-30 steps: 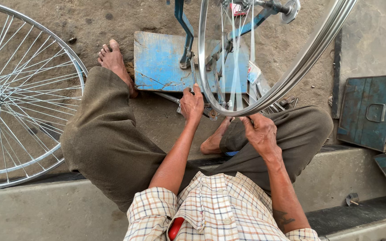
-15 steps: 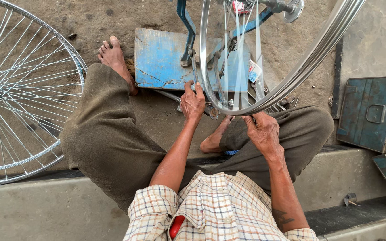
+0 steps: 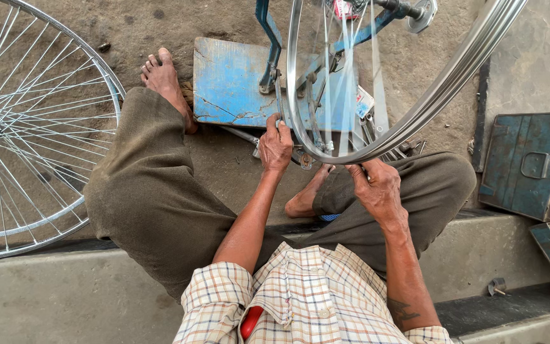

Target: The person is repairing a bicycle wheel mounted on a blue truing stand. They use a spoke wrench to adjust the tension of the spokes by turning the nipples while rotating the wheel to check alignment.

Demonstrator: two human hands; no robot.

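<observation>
Right hand, fingers clenched on the lower arc of the wheel rim; left hand, fingers grasping the same rim at its left. Beyond, the rim stands upright in a blue stand; a second spoked wheel lies on the ground, left.

white-blue label behind spokes

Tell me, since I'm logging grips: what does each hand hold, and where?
Both hold the bicycle wheel at its rim's lowest stretch: left hand on the left side, right hand just underneath.
</observation>
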